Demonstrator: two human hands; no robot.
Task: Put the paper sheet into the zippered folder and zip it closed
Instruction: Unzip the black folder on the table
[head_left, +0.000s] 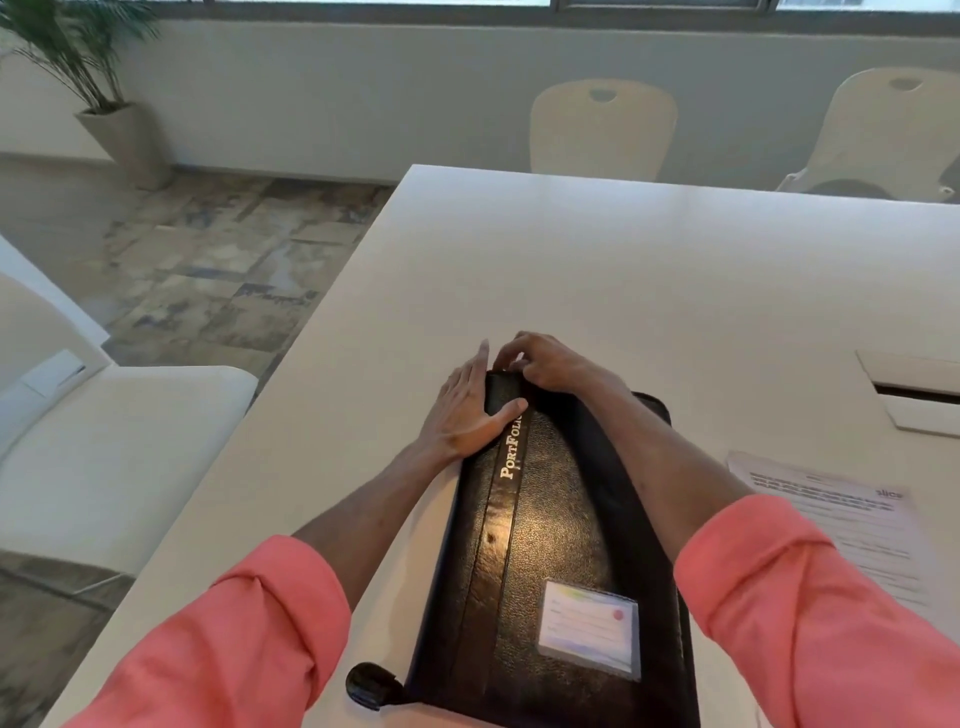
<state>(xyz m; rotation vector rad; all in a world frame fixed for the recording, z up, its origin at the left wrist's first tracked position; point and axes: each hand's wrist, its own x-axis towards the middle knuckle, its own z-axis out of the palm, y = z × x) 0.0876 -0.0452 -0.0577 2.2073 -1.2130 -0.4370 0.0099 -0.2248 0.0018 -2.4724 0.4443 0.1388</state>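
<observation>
Fingers at the far corner of the closed folder, paper waiting on the worktop

The right hand (540, 364) has its grip curled at the far end of the zippered folder (545, 519), fingertips bunched at the top corner as if pinching a zip pull; the pull itself is hidden under the fingers, so I cannot tell whether anything is actually pinched. Just beside that grip, on its left, the left hand (462, 410) lies open and flat, palm down, thumb across the folder's spine strip and the other fingers stretched along the folder's left edge on the worktop (675, 291), pinning the case rather than gripping it.

Nearer the person from the grip, the folder runs back as a black, grained case lettered "Portfolio", lying flat and closed, with a clear label pocket (589, 629) near its close end. It looks padded and fairly stiff, heavy enough to sit but likely to slide on the smooth top, so a flat hand holding it down while the other pulls the zip seems sound. Take the zip by its tab.

Well to the right of the grip and closer to the person lies the paper sheet (841, 519), printed, flat on the worktop, apart from the folder. It will be light and floppy; lift it by an edge
</observation>
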